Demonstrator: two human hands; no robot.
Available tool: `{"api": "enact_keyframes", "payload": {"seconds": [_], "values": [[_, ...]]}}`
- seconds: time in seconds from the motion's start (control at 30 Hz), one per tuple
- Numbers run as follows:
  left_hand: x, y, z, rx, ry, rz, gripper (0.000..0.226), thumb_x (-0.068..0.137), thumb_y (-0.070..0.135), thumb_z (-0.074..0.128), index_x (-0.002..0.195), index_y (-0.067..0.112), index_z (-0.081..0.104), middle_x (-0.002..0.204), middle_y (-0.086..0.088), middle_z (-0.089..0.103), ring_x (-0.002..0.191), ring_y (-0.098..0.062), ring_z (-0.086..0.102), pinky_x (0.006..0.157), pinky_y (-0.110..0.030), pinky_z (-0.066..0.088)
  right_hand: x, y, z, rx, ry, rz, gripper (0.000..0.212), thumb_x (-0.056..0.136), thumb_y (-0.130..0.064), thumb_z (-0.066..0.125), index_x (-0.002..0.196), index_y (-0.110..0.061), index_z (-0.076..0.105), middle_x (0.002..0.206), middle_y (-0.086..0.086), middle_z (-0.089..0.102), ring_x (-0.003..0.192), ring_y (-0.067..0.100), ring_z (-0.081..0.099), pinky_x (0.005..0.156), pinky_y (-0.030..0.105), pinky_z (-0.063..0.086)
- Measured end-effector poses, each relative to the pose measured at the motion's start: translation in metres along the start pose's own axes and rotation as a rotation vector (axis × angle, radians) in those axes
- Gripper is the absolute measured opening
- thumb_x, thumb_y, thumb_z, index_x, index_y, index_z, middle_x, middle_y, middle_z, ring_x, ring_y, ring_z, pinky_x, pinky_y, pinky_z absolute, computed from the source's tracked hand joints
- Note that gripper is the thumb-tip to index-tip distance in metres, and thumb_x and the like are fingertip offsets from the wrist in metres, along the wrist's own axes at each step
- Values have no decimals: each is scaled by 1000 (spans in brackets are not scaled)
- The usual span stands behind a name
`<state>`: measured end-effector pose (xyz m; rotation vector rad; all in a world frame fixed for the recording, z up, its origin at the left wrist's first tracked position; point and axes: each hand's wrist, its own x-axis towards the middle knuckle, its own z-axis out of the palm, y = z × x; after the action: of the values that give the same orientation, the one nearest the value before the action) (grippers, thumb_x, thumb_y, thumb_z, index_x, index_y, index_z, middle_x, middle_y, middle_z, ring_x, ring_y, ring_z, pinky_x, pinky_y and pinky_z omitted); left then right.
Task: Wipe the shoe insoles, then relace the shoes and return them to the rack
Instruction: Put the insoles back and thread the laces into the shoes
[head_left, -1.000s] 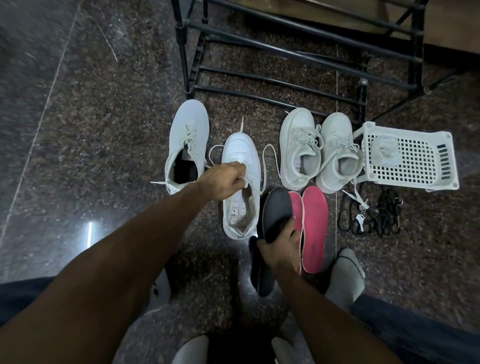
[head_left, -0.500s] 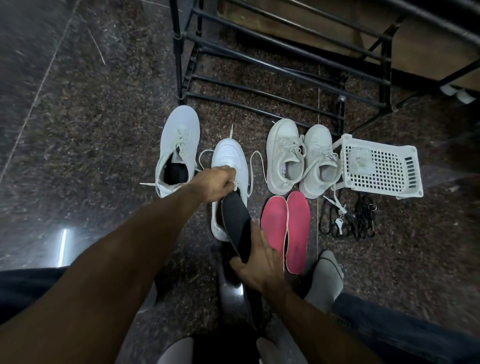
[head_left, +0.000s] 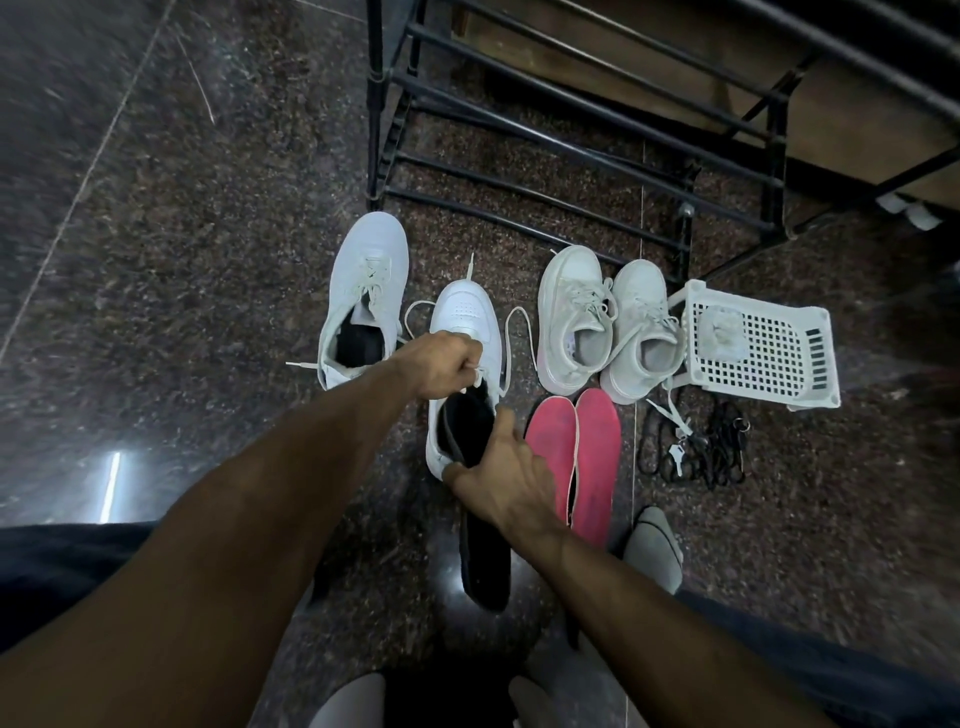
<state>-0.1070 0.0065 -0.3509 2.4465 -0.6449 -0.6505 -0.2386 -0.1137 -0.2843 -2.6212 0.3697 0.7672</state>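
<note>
Insole work is under way on the floor: the right hand grips a black insole near its middle, feeding its front end down into the white shoe that lies just ahead of both hands. The left hand is closed on the shoe's tongue or lace at the throat, pulling the opening wide. The insole looks thin, light and bendy; it already curves where it enters the shoe, so a hold close to the part going in should stop it folding. Its long axis runs away from the person, toe end forward, in line with the shoe, whose toe points toward the rack beyond the hands. A second black insole lies beneath the right wrist. Just right of the right hand lie two pink insoles, toes forward.
</note>
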Motion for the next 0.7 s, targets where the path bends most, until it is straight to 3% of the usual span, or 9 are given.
{"api": "enact_keyframes", "payload": {"seconds": [0.13, 0.27, 0.43, 0.57, 0.7], "values": [[2, -2, 1, -17, -10, -11, 7, 88, 20, 59, 85, 14, 58, 92, 0, 61, 81, -19, 52, 65, -29, 33, 18, -7, 7, 66, 51, 80, 70, 77, -41, 66, 130, -17, 27, 120, 12, 61, 107, 37, 60, 83, 39, 45], [3, -6, 5, -52, -18, -38, 8, 86, 23, 61, 81, 19, 57, 91, 0, 63, 84, -23, 58, 72, -36, 48, 33, -14, 12, 123, 119, 112, 73, 76, -37, 67, 132, -18, 25, 117, 13, 61, 102, 37, 62, 80, 40, 48], [4, -7, 5, -58, -14, -35, 9, 86, 22, 61, 79, 18, 56, 89, 0, 63, 83, -22, 58, 72, -35, 47, 18, -4, 27, 78, 80, 93, 86, 65, -51, 75, 129, -16, 28, 126, 6, 44, 109, 35, 58, 78, 40, 48], [4, -6, 5, -77, -17, -48, 8, 87, 21, 61, 79, 18, 58, 88, 0, 63, 84, -21, 58, 74, -33, 47, 1, 17, 30, 214, -43, 281, 76, 67, -60, 69, 122, -13, 45, 121, 5, 55, 107, 32, 60, 80, 36, 46], [3, -5, 7, -92, -5, -54, 7, 86, 21, 61, 82, 15, 61, 88, 0, 64, 85, -22, 59, 75, -33, 48, 5, 13, 38, 276, 106, 258, 55, 67, -52, 69, 107, -16, 59, 102, 5, 67, 95, 32, 64, 77, 35, 51]]}}
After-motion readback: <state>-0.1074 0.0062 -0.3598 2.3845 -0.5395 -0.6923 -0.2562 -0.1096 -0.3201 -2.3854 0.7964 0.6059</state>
